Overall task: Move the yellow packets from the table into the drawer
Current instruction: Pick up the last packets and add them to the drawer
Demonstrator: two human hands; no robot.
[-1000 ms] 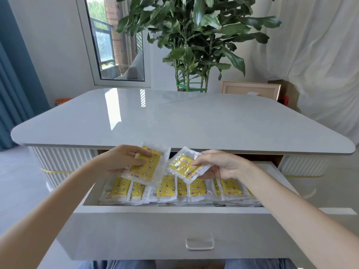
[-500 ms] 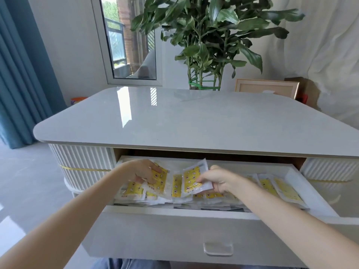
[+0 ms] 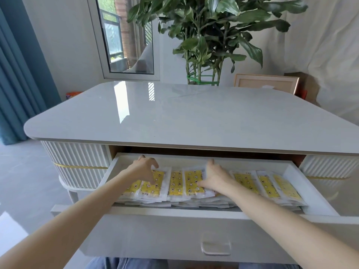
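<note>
Held up before, the yellow packets [image 3: 175, 183] now lie in the drawer [image 3: 155, 230]. The left hand [image 3: 144, 168] rests spread fingertips on one; the right hand [image 3: 214, 176] seems to press another flat.

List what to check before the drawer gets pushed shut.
1. Table top free of packets: ok, none shows on it.
2. Yellow packets inside the drawer: ok, they lie in rows.
3. Left hand clear of the drawer: not ok, it touches a packet at the left.
4. Right hand clear: not ok, it touches a middle packet.
5. Grip released: cannot tell for either hand.
6. Handle free: ok.
</note>
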